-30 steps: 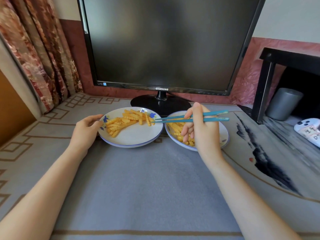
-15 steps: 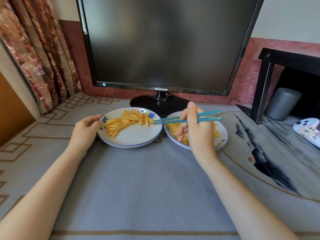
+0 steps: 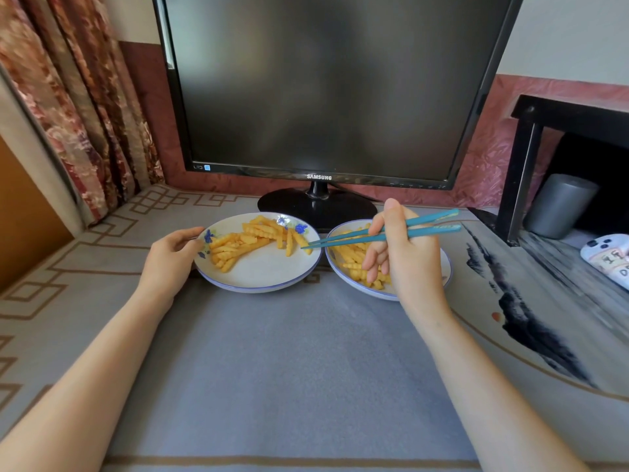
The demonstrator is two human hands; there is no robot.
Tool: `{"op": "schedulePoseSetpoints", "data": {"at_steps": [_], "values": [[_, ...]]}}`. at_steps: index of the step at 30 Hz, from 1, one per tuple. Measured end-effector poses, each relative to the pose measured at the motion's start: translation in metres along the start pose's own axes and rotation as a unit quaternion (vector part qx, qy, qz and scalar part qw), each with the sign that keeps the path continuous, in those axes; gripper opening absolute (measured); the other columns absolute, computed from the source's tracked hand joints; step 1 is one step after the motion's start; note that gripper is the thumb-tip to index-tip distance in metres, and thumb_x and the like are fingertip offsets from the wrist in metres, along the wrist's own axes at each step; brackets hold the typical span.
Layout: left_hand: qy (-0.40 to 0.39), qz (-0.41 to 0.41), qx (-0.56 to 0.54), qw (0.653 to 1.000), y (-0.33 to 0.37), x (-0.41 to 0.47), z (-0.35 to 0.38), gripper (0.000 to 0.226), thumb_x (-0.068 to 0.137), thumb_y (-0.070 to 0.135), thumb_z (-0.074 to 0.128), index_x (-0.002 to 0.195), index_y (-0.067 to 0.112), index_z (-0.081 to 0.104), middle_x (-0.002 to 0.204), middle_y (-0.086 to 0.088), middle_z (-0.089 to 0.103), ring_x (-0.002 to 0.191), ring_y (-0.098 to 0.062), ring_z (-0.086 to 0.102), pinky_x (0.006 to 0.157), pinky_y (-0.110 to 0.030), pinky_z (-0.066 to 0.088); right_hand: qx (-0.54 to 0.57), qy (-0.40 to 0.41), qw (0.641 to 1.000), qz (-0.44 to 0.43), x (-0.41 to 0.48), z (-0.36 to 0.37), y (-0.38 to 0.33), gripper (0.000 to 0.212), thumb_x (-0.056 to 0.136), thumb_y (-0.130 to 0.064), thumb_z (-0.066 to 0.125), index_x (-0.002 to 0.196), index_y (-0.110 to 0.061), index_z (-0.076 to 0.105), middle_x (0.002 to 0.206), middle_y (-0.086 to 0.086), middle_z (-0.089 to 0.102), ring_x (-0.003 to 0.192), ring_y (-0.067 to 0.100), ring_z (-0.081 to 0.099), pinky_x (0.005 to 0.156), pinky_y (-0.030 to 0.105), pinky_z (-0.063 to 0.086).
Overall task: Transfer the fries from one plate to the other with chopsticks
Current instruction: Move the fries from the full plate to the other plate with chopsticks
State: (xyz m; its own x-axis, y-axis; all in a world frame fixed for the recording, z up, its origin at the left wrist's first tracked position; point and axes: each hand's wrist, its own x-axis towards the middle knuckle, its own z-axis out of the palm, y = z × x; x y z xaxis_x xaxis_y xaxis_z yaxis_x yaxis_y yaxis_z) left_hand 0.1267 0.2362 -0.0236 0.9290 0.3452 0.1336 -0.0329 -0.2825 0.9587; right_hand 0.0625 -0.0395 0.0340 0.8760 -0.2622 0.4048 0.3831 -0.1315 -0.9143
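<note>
Two white plates with blue rims sit side by side on the grey mat. The left plate (image 3: 262,277) carries a spread of crinkle-cut fries (image 3: 245,241) along its far half. Another pile of fries (image 3: 350,258) lies on the right plate (image 3: 446,270), partly hidden behind my right hand (image 3: 405,257). That hand grips a pair of teal chopsticks (image 3: 357,238); their tips reach over the left plate's right edge and meet at a fry (image 3: 305,245) there. My left hand (image 3: 170,257) holds the left plate's left rim.
A black monitor (image 3: 323,86) stands just behind the plates, its round base (image 3: 316,207) almost touching them. At the right are a black shelf leg (image 3: 517,168), a grey cylinder (image 3: 558,206) and a white game controller (image 3: 609,257). A curtain (image 3: 75,107) hangs at the left.
My right hand has shifted left with the chopsticks, and their tips have come down onto a fry at the left plate's right edge. My left hand has stayed on the rim.
</note>
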Motion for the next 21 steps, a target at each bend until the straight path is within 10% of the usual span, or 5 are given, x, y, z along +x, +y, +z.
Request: {"op": "schedulePoseSetpoints", "data": {"at_steps": [17,21], "values": [[0.007,0.005,-0.004,1.0,0.001,-0.001,0.002,0.03,0.094,0.009,0.049,0.121,0.011,0.062,0.102,-0.005,0.065,0.077,-0.005,0.06,0.066,-0.018,0.046,0.0,0.028,0.999,0.017,-0.002,0.012,0.0,0.044,0.102,-0.032,0.038,0.065,-0.011,0.052,0.04,0.008,0.051,0.032,0.021,0.046,0.037,0.016,0.033],[-0.001,0.004,0.002,1.0,0.0,0.0,-0.001,0.03,0.093,0.009,0.049,0.119,0.012,0.063,0.108,-0.008,0.068,0.089,-0.018,0.064,0.085,-0.033,0.052,0.034,0.067,0.997,0.024,0.003,-0.001,-0.005,0.046,0.102,-0.032,0.038,0.063,-0.013,0.052,0.039,0.01,0.052,0.03,0.022,0.046,0.036,0.018,0.032]]}}
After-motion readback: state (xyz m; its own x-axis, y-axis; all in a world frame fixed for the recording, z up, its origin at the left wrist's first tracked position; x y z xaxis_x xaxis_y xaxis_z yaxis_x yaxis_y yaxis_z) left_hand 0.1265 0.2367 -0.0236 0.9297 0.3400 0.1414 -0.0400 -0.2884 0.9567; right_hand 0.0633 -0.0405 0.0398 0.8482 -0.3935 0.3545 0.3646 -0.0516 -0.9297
